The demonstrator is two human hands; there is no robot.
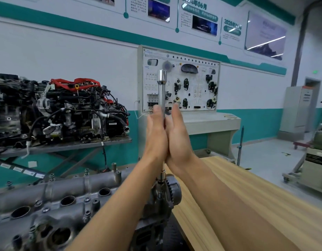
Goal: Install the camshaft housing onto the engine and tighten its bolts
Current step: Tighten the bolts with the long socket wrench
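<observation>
A long chrome socket extension (162,91) stands upright, its lower end on a bolt (161,182) at the right end of the grey camshaft housing (66,192). My left hand (156,134) and my right hand (178,136) press flat against the shaft from either side, palms facing, fingers straight and pointing up. The housing lies on the engine at lower left, with several round plug holes and several bolts standing along its edges. A toothed sprocket (173,191) sits at its right end, below my wrists.
A wooden bench top (247,196) runs along the right. A complete engine (66,109) sits on a metal stand at the left. A training panel (182,80) stands against the wall behind my hands. Carts and cabinets stand at far right.
</observation>
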